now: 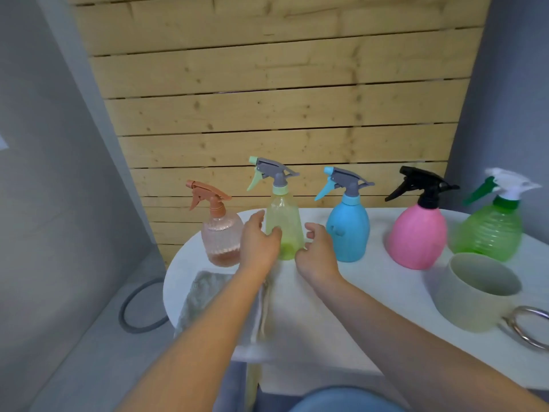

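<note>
A row of spray bottles stands on the white table point(341, 307). In the middle left is a yellow-green translucent bottle point(283, 215) with a grey and mint trigger head. My left hand point(258, 242) is at its left side, fingers relaxed and touching or nearly touching the bottle. My right hand point(316, 251) is close to its lower right, fingers loosely curled, holding nothing. Neither hand clearly grips the bottle.
Beside it stand an orange-pink bottle point(221, 233), a blue bottle point(347, 230), a pink bottle with a black head point(417, 236) and a green ribbed bottle point(490, 230). A beige pot point(472, 295), a metal ring point(528, 328) and a grey cloth point(205, 295) lie on the table. A wooden slat wall is behind.
</note>
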A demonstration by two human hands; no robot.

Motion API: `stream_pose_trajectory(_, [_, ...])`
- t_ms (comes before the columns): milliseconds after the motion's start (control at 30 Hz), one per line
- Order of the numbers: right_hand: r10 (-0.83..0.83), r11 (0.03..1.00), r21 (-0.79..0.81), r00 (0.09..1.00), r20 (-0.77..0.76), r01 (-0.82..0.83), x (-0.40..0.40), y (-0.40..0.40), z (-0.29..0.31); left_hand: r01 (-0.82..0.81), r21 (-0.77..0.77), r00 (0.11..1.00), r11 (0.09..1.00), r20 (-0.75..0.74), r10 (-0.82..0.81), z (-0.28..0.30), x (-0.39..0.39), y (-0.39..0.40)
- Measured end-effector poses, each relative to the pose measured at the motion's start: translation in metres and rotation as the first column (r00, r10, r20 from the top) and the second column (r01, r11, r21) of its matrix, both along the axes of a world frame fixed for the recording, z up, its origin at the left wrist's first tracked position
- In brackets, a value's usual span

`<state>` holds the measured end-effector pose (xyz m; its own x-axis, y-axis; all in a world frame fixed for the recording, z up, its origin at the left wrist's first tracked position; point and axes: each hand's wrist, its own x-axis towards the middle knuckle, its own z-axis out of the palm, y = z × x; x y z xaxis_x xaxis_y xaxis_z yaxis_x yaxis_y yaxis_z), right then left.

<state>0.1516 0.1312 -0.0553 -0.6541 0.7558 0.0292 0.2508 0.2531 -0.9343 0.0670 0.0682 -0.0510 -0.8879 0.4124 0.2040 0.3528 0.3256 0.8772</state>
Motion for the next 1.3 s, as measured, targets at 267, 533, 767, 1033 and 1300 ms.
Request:
stream_pose_trajectory(267, [0.199, 0.98, -0.032, 0.978, 0.056, -0.197, -0.01, 0.024, 0.006, -0.011, 0.066, 0.998, 0.998, 0.06, 0.007, 0.007, -0.009, 0.041])
stream_pose_trajectory(533, [0.257, 0.964, -0.068, 0.966, -0.023, -0.258, 0.034, 0.01, 0.021, -0.031, 0.114, 0.994, 0.993, 0.11, 0.018, 0.019, 0.043, -0.003])
stream_pose_trajectory(767, [0.365, 0.929, -0.104, 0.924, 0.114, -0.355, 0.148, -0.017, 0.047, 0.16, -0.05, 0.985, 0.986, 0.074, -0.157, 0.059, 0.136, -0.072])
stream_pose_trajectory(1033, [0.389, 0.903, -0.006, 0.814, 0.432, -0.429, 0.252, -0.026, 0.033, 0.033, -0.275, 0.802, 0.961, -0.566, -0.19, 0.052, 0.191, -0.113])
stream_pose_trajectory(1300, [0.373, 0.782, 0.233, 0.734, 0.568, -0.578, 0.276, -0.013, 0.012, 0.624, -0.256, 0.777, 0.738, 0.11, -0.619, 0.017, 0.191, -0.121])
